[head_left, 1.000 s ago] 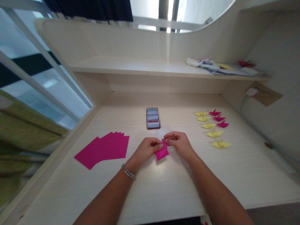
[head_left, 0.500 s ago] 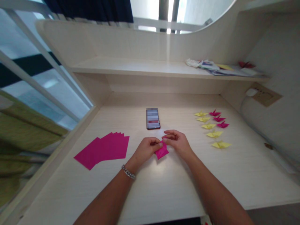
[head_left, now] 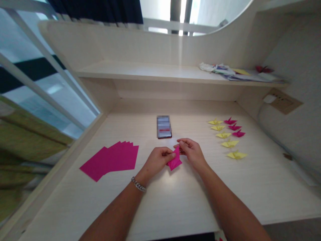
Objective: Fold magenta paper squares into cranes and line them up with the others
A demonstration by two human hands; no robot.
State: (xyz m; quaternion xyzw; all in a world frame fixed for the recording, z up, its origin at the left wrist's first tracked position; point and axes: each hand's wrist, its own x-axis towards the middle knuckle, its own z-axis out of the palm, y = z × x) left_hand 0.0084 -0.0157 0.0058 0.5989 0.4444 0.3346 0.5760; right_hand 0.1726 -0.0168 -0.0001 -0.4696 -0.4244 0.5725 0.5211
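A partly folded piece of pink origami paper point(head_left: 175, 162) is held just above the desk, in front of the phone. My left hand point(head_left: 159, 158) pinches its left side, thumb on top. My right hand point(head_left: 191, 150) is closed at the upper right edge, thumb and fingers together by a raised pink point; the fingertips partly hide what they grip. To the right stand folded yellow paper cranes point(head_left: 229, 144) in a column, with pink paper cranes point(head_left: 234, 127) beside the farther ones.
A fanned stack of pink paper sheets point(head_left: 117, 157) lies at left on the desk point(head_left: 175, 207). A phone point(head_left: 164, 127) with a blurred screen lies beyond my hands. Papers point(head_left: 240, 74) rest on the shelf point(head_left: 155, 72). A cable point(head_left: 269, 134) runs along the right wall.
A narrow pink point now stands up at the top of the folded paper. My right thumb has shifted upward, and the left hand keeps its pinch.
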